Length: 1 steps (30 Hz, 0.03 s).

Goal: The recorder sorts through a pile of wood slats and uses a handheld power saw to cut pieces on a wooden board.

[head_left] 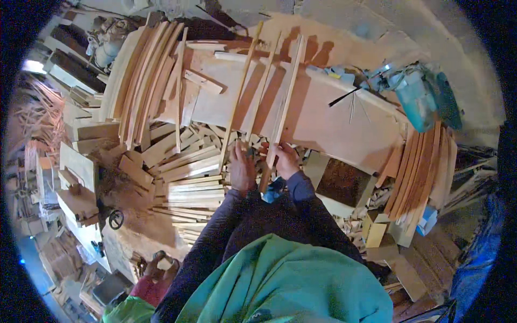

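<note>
My right hand (287,160) is closed round the near end of a long thin wooden strip (291,86), which reaches away over the bench. My left hand (243,168) is beside it, fingers stretched forward and slightly apart. Its fingertips are at the near end of a middle wooden strip (264,86); whether they touch it I cannot tell. Just left of that hand, another wooden strip (242,89) slants across the bench edge. All three strips lie roughly side by side across the pale workbench (334,116).
Curved wooden boards are stacked at the bench's left (148,81) and right (420,172). Offcuts (194,172) are heaped below the bench. A teal container (414,99) stands at the far right. At lower left, another person's hand (161,265) shows near a machine handwheel (116,219).
</note>
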{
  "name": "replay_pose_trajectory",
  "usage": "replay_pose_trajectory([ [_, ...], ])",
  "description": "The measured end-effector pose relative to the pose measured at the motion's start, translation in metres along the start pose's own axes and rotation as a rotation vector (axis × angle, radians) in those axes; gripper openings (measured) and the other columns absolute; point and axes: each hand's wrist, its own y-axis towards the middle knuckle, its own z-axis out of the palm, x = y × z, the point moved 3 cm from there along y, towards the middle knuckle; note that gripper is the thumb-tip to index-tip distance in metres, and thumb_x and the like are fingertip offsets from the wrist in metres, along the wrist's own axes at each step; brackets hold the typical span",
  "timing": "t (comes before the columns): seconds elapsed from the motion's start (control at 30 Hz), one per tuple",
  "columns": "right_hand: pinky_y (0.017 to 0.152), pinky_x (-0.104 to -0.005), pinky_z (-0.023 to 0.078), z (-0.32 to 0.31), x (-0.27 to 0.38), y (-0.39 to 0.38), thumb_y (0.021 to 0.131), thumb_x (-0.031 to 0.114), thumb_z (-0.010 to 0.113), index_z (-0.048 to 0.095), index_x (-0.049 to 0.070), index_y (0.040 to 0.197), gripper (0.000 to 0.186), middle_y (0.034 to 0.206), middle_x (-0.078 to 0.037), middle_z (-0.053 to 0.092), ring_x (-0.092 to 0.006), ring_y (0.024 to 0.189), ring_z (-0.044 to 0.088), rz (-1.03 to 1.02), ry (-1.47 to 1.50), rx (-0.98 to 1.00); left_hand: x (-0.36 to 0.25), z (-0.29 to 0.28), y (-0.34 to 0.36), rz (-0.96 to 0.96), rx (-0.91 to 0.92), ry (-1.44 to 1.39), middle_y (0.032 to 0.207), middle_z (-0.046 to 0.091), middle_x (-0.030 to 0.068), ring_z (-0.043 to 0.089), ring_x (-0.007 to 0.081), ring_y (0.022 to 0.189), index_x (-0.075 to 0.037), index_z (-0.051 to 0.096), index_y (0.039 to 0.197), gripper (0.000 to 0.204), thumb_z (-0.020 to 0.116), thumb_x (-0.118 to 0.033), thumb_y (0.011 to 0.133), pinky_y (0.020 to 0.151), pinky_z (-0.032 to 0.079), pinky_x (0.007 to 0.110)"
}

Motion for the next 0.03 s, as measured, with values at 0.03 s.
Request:
replay_pose_trajectory([
  [0.03, 0.089, -0.0466, 0.052, 0.0006, -0.0032, 0.0006, 0.094, 0.015, 0.056, 0.050, 0.004, 0.125, 0.033, 0.115, -0.017, 0.064, -0.0337, 0.103, 0.064, 0.002, 0.076, -0.019, -0.0004, 0.0027, 0.0012, 0.072, -0.056, -0.017, 0.129, 0.042, 0.0256, 0.045, 0.0454, 0.115, 0.003, 0.038, 0.133, 0.059, 0.062, -0.012, 0.082, 0.092, 0.044, 0.048],
])
